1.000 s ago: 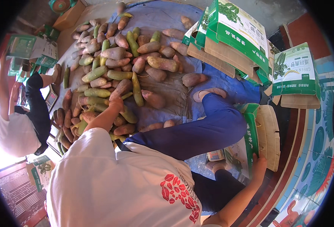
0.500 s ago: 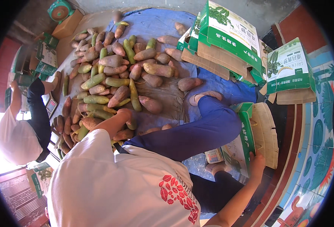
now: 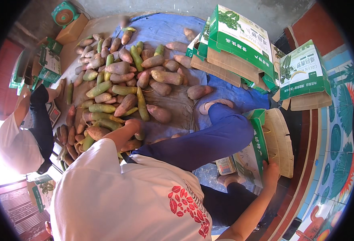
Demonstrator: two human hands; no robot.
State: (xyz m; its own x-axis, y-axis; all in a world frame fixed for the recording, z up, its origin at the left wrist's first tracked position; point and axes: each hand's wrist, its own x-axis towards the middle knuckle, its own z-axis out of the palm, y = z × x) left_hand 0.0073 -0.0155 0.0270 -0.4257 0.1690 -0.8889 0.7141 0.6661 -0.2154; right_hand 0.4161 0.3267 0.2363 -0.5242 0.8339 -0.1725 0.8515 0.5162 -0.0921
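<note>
Long green radishes [image 3: 125,105], many coated in brown soil, lie heaped on a blue tarp [image 3: 165,24]. My left hand [image 3: 134,127] reaches down at the near edge of the heap, beside my bent leg. Its fingers are hidden, and whether they hold a radish cannot be made out. My right hand [image 3: 270,172] is closed on the edge of an open green and white carton [image 3: 258,138], which stands tilted by my right leg, its brown cardboard inside showing.
Green and white cartons [image 3: 241,44] are stacked at the far right, with another carton [image 3: 305,76] beside them. A small scale [image 3: 225,165] sits by my foot. On the left, a co-worker [image 3: 18,140] bends near cartons [image 3: 48,64] and another scale [image 3: 54,114]. A green fan [image 3: 64,15] stands behind.
My left hand has shifted slightly at the heap's edge. My right hand stays on the carton. At the left, the co-worker's arm and the cartons near it have moved a little.
</note>
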